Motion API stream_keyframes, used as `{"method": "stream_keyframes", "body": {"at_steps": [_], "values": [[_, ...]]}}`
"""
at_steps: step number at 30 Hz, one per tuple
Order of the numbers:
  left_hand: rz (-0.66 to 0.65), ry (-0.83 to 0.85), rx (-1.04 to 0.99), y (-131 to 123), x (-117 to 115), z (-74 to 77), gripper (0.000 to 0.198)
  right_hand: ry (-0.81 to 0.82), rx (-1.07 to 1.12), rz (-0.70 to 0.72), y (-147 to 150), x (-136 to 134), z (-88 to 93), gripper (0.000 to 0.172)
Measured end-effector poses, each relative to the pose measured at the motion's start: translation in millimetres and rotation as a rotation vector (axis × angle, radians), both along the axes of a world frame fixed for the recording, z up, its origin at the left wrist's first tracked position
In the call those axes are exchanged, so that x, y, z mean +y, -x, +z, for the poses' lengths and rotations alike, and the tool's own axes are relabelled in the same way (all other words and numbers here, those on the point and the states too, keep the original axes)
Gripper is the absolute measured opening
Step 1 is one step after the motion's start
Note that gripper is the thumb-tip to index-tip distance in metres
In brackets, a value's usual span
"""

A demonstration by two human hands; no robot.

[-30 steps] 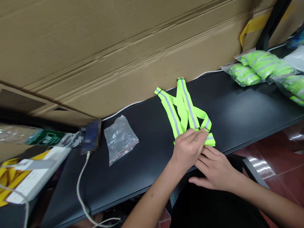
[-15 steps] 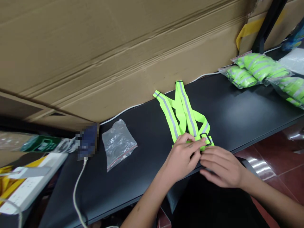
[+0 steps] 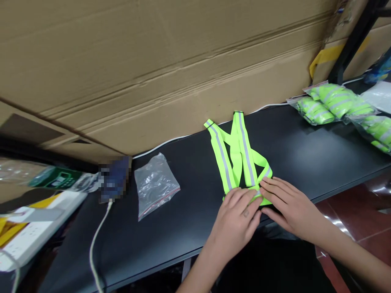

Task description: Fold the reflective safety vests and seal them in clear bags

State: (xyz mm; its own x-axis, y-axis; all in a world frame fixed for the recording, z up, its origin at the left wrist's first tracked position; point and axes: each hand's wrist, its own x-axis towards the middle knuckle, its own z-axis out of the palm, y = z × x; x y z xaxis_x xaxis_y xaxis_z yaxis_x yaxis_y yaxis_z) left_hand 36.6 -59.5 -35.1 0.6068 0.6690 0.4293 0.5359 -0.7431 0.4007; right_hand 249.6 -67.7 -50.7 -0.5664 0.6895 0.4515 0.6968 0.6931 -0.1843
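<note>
Left hand (image 3: 236, 215) and right hand (image 3: 290, 205) touching lime reflective harness (image 3: 245, 152), cannot tell if clamped, green packet (image 3: 58, 179) well left of both, print blurred

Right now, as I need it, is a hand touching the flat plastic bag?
No, the left hand and right hand are on the neon strap harness, apart from the flat plastic bag.

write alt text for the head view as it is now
A person's left hand and right hand touch the near end of a neon yellow-green strap vest lying on a black table. To the vest's left is a clear plastic bag; at the far right are bagged green straps, and cardboard stands behind.
</note>
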Motion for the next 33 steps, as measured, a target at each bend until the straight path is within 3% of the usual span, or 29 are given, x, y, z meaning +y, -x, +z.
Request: {"method": "stream_keyframes", "body": {"at_steps": [9, 14, 17, 21, 24, 28, 33], "values": [[0.117, -0.005, 0.003, 2, -18, -2.0, 0.026, -0.125, 0.058, 0.066, -8, -5, -3.8, 0.032], [0.236, -0.023, 0.143, 12, -38, 0.4, 0.038, -0.094, -0.001, 0.099, -12, -8, -3.8, 0.034], [0.199, -0.028, 0.162, 21, -53, -4.1, 0.043, -0.060, 0.009, 0.149, -14, -13, -1.7, 0.043], [0.185, -0.061, 0.094, 31, -70, -13.0, 0.033, -0.009, 0.035, 0.214, -21, -23, -2.9, 0.028], [0.158, -0.067, 0.058, 37, -77, -12.7, 0.023, 0.019, 0.099, 0.269, -26, -28, -8.2, 0.031], [0.152, -0.021, 0.002, 43, -71, -4.6, 0.025, 0.105, 0.181, 0.288, -29, -22, -9.8, 0.034], [0.196, 0.142, -0.110, 41, -41, 0.0, 0.024, 0.450, 0.158, 0.179, -26, 10, 12.9, 0.022]]}}
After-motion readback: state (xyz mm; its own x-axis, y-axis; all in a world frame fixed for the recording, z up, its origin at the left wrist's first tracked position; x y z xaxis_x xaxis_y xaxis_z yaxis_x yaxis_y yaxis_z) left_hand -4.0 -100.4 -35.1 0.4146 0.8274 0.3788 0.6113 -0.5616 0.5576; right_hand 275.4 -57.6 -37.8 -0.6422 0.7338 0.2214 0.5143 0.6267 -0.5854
